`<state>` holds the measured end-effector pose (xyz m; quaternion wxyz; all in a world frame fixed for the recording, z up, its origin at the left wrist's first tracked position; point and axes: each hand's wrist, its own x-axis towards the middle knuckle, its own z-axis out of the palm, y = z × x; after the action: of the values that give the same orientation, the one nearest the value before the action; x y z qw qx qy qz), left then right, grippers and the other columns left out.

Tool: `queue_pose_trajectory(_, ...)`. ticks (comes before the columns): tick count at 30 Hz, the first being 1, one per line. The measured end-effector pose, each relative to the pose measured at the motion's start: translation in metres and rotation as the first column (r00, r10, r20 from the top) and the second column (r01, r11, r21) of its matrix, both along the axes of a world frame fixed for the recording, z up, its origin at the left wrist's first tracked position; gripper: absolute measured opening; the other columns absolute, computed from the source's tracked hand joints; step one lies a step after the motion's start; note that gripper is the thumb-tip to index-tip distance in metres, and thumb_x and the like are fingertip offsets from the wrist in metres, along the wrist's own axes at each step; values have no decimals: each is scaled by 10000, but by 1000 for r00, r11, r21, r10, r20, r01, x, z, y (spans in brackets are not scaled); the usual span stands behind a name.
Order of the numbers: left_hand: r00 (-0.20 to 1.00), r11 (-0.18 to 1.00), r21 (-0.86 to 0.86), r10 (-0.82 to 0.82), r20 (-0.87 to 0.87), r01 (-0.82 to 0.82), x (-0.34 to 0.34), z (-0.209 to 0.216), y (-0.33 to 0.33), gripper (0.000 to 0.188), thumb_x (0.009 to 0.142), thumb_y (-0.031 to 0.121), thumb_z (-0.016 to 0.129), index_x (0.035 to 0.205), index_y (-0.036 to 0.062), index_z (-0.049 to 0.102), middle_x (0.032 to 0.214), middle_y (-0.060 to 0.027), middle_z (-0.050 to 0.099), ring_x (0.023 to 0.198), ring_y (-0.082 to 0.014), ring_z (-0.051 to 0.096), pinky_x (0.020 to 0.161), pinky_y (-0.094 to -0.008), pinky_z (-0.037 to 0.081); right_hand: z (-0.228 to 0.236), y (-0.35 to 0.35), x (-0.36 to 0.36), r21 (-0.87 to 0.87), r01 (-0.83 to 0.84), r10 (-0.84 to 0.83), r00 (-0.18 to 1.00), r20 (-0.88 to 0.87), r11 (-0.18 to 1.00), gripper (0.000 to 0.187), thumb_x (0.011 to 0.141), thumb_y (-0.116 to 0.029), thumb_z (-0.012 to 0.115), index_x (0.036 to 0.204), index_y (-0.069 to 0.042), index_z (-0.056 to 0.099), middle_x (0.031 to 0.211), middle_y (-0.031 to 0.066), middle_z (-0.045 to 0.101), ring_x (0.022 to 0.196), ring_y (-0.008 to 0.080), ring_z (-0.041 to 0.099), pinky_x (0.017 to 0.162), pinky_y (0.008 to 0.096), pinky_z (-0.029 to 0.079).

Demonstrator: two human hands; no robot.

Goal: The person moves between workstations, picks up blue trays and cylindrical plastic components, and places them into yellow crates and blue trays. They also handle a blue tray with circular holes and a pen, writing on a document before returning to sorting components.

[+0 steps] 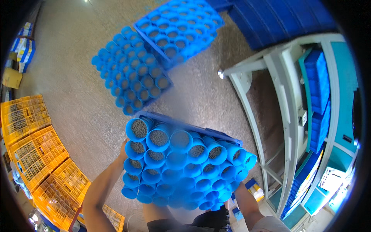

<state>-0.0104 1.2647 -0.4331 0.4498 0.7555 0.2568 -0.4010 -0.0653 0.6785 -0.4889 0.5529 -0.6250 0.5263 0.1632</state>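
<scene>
In front of my body is a blue tray [189,125] packed with rows of light-blue round cups [180,140]. Small grey pellets [158,138] show inside many of the cups; the centre is hazy. At the tray's left side is my left hand [123,149], mostly hidden behind the cups. My right hand [241,189] grips the opposite side, its fingers also out of sight. Between my two arms the load hangs above the floor, its cup mouths turned up toward me.
Ahead on the floor stand two more blue trays of cups, one left [133,71] and one farther back [177,29]. Yellow crates [50,145] are stacked at the left. A pale metal frame [278,89] with blue bins [317,81] rises at the right. Dark-blue containers [278,19] fill the far right.
</scene>
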Motion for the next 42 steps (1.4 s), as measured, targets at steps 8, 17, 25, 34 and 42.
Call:
queue_pose_trajectory(8, 998, 980, 195, -36, 45, 27, 96, 164, 195, 602, 1052, 477, 383, 1514, 95, 441, 1530, -246, 433, 1385, -388, 459, 1149, -460, 361, 34, 186, 45, 126, 15, -18, 1000, 21, 992, 410, 973, -406, 525, 1138, -58, 667, 1209, 192, 632, 1118, 350, 611, 925, 479, 486)
queue_pose_trajectory(17, 975, 893, 394, 179, 133, -217, 169, 172, 410, 604, 1053, 478, 392, 1510, 88, 450, 1529, -230, 444, 1381, -371, 467, 1145, -455, 367, -41, 388, 144, 214, 80, -74, 997, -36, 974, 426, 983, -418, 515, 1165, -59, 658, 1251, 197, 615, 1151, 356, 598, 950, 488, 475)
queue_pose_trajectory(25, 957, 921, 321, 143, 252, -222, 370, -78, 525, 606, 1053, 480, 400, 1507, 82, 457, 1528, -215, 454, 1378, -357, 475, 1141, -451, 372, -78, 483, 161, 89, 210, -199, 973, -115, 974, 441, 993, -428, 505, 1189, -60, 649, 1288, 201, 599, 1180, 362, 586, 972, 497, 466)
queue_pose_trajectory(34, 955, 920, 323, 138, 264, -222, 422, -122, 535, 609, 1054, 482, 408, 1503, 75, 465, 1527, -199, 466, 1374, -340, 484, 1136, -446, 378, -53, 522, 174, 62, 274, -260, 950, -175, 960, 458, 1003, -439, 494, 1216, -61, 640, 1330, 206, 582, 1212, 368, 572, 997, 506, 455)
queue_pose_trajectory(42, 922, 854, 428, 139, 360, -296, 367, -63, 597, 611, 1055, 483, 416, 1500, 68, 473, 1526, -184, 476, 1371, -325, 491, 1133, -442, 383, -59, 495, 188, 179, 65, -37, 987, -155, 982, 473, 1012, -449, 485, 1240, -62, 631, 1367, 210, 567, 1241, 373, 560, 1020, 515, 446)
